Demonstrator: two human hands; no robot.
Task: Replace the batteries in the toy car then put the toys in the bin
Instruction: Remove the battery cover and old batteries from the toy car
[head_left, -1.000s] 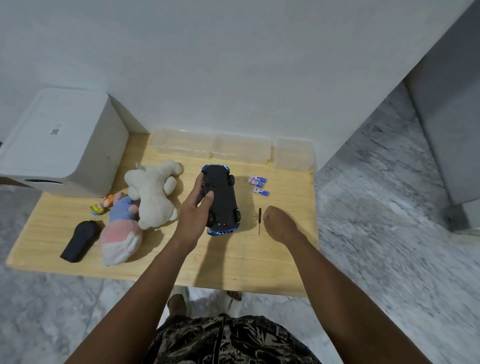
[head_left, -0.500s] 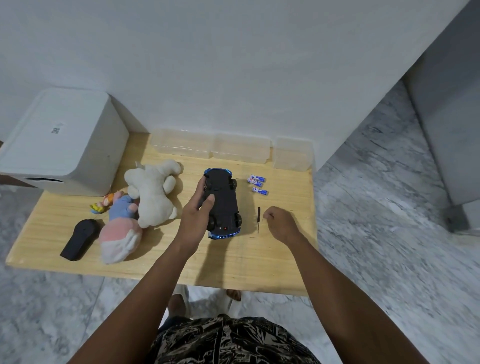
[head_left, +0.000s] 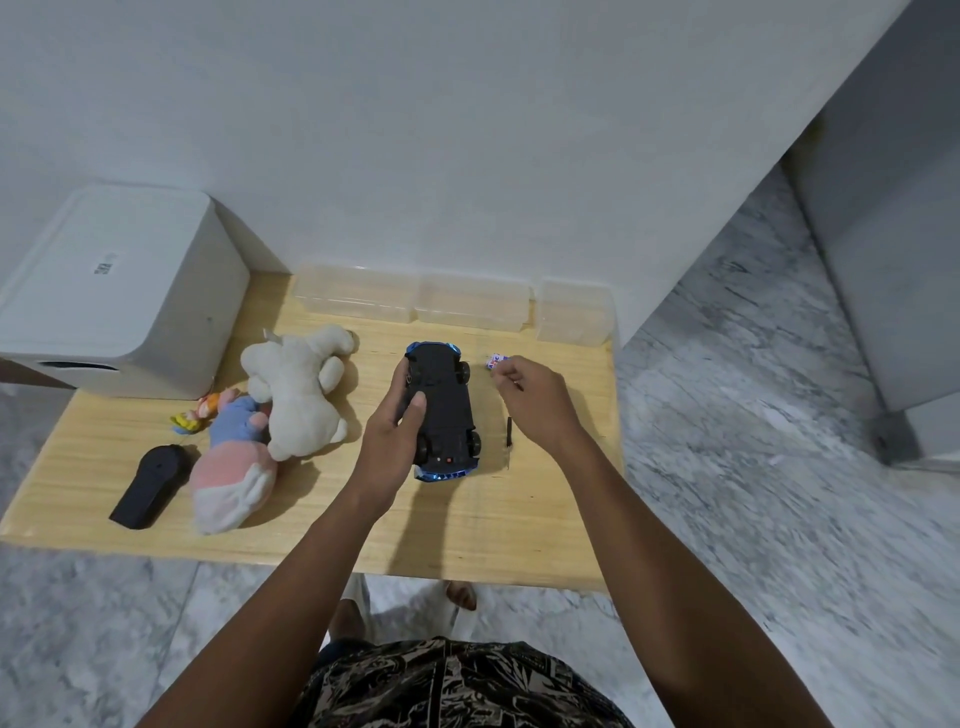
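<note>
The toy car (head_left: 444, 410) lies upside down on the wooden table (head_left: 467, 519), black underside up, blue body showing at both ends. My left hand (head_left: 397, 431) grips its left side, thumb on the underside. My right hand (head_left: 535, 400) is over the small batteries (head_left: 494, 361) to the right of the car. Its fingers curl down onto them, and only one battery end shows at the fingertips. A small black screwdriver (head_left: 509, 434) lies on the table just below that hand. Left of the car lie a white plush (head_left: 301, 384) and a pink and blue plush (head_left: 234, 467).
A black remote (head_left: 148, 480) lies at the table's left front, and a small colourful figure (head_left: 195, 415) sits behind the plush toys. Clear plastic boxes (head_left: 415, 301) line the back edge. A white bin (head_left: 119, 291) stands at the back left. Marble floor surrounds the table.
My right hand has moved from beside the screwdriver up to the batteries and now covers most of them. My left hand keeps hold of the car, which has barely shifted.
</note>
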